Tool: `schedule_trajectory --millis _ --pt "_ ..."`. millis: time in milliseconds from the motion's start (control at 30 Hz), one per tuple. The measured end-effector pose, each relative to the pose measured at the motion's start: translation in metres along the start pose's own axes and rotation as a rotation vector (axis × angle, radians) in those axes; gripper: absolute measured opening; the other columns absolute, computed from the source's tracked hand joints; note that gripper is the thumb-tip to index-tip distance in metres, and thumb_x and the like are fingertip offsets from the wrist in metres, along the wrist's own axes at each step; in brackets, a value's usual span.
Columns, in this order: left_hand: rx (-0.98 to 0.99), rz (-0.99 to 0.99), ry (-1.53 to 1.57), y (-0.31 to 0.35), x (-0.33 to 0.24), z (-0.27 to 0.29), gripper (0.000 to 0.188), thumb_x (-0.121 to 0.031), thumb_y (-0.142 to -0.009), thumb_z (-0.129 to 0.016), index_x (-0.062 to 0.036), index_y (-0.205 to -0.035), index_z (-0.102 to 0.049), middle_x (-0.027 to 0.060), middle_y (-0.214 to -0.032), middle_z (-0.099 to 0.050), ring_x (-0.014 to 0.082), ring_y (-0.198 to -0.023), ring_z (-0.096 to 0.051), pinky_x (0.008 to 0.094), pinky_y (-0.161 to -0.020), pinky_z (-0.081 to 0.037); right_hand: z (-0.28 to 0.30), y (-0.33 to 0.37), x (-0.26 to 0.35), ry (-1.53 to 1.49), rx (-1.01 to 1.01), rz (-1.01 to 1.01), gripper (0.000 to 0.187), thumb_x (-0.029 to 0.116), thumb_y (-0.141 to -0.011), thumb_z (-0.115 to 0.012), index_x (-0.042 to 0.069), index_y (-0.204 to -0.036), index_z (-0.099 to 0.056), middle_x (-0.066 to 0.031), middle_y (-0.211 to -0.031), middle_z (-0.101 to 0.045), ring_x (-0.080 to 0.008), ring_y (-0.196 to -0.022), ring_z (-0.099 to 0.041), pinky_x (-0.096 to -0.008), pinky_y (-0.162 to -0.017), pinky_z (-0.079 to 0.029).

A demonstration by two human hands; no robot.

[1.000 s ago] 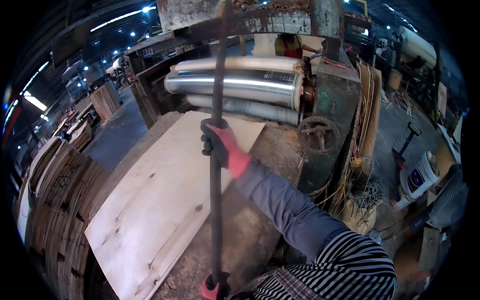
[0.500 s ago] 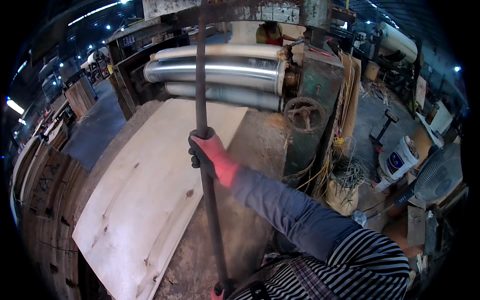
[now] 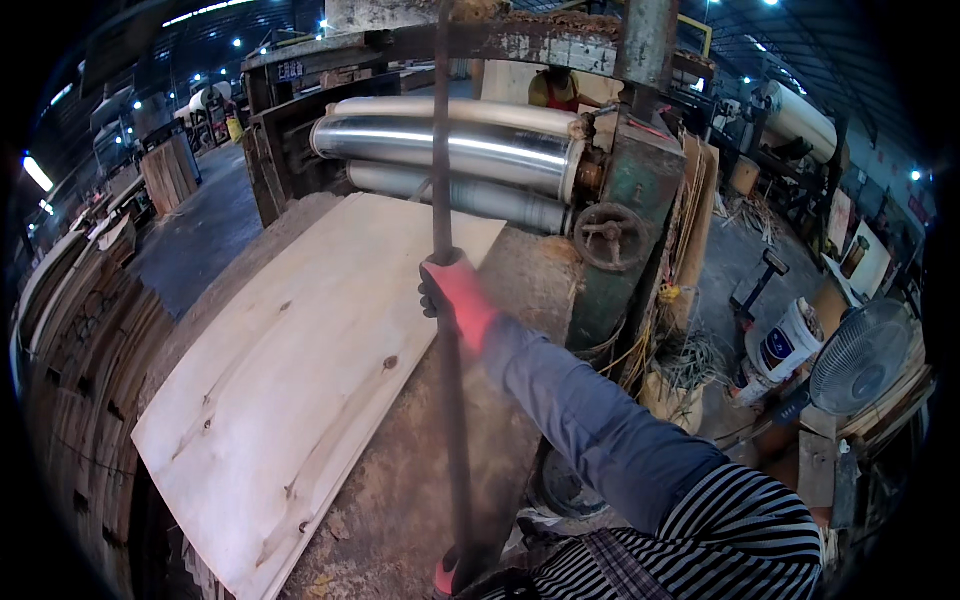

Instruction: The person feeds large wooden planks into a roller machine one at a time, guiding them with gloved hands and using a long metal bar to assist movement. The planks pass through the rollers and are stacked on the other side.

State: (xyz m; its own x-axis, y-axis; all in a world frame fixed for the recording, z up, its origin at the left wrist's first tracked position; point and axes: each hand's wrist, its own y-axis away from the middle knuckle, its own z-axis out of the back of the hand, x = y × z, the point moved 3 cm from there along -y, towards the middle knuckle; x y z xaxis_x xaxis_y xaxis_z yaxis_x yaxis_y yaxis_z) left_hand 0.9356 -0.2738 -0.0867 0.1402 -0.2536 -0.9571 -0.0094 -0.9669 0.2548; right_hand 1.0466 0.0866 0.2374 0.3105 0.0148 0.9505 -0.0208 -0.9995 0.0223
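Observation:
A long dark pole (image 3: 442, 180) stands almost upright across the view. My right hand (image 3: 458, 295), in a pink and black glove, is closed around its middle, with the arm stretched forward. My left hand (image 3: 452, 572), gloved alike, grips the pole's lower part by my body, partly cut off at the bottom edge. Left of the pole, pale wood veneer sheets (image 3: 290, 370) with dark knots lie on a worn brown table (image 3: 400, 500). Their far end reaches close to the shiny metal roller (image 3: 450, 150) of a machine. The pole's top runs out of view.
A rusty handwheel (image 3: 610, 237) sits on the machine's green side (image 3: 650, 180). To the right are a fan (image 3: 862, 358), a white bucket (image 3: 790, 335) and a sack of straps (image 3: 675, 395). Stacked boards (image 3: 90, 400) line the left. Behind the rollers a person (image 3: 555, 90) stands.
The pole and my right hand have shifted to the right relative to the veneer sheets. The whole view has shifted slightly too. Both hands keep their grip.

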Motion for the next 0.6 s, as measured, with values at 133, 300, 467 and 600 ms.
schedule_trajectory --millis 133,300,467,600 --pt "0.014 -0.017 -0.006 0.005 0.006 -0.006 0.025 -0.019 -0.083 -0.054 0.001 -0.097 -0.058 0.0053 -0.081 -0.06 0.0112 -0.07 -0.056 0.0237 -0.061 -0.043 0.004 0.009 0.006 0.037 -0.011 0.006 0.018 0.012 -0.075 -0.054 0.007 -0.083 -0.038 -0.0052 -0.055 -0.046 -0.0157 -0.04 -0.046 -0.0301 -0.035 -0.04" --pt "-0.059 0.006 -0.009 0.033 -0.06 -0.017 0.027 -0.017 -0.078 -0.059 0.0018 -0.098 -0.057 0.0102 -0.087 -0.062 0.016 -0.077 -0.058 0.0277 -0.068 -0.046 0.015 0.018 0.002 -0.156 0.154 0.002 0.021 0.016 -0.078 -0.055 0.008 -0.092 -0.042 -0.0046 -0.066 -0.048 -0.0133 -0.047 -0.047 -0.027 -0.041 -0.042" --pt "-0.443 -0.287 -0.441 0.075 -0.052 0.005 0.038 -0.023 -0.069 -0.067 -0.0033 -0.1 -0.057 0.0126 -0.088 -0.061 0.0237 -0.081 -0.06 0.0339 -0.071 -0.047 0.003 0.055 0.002 -0.307 0.273 -0.057 0.021 0.02 -0.077 -0.06 0.011 -0.087 -0.045 0.0011 -0.056 -0.044 -0.0093 -0.042 -0.042 -0.0246 -0.042 -0.041" --pt "-0.526 -0.18 -0.626 0.122 -0.047 0.025 0.043 -0.029 -0.071 -0.065 -0.0054 -0.105 -0.055 0.0132 -0.095 -0.059 0.0234 -0.083 -0.059 0.0349 -0.073 -0.046 -0.005 0.11 -0.027 -0.46 0.399 -0.112 0.019 0.019 -0.078 -0.059 0.01 -0.089 -0.047 0.0011 -0.055 -0.043 -0.0092 -0.04 -0.04 -0.0243 -0.04 -0.038"
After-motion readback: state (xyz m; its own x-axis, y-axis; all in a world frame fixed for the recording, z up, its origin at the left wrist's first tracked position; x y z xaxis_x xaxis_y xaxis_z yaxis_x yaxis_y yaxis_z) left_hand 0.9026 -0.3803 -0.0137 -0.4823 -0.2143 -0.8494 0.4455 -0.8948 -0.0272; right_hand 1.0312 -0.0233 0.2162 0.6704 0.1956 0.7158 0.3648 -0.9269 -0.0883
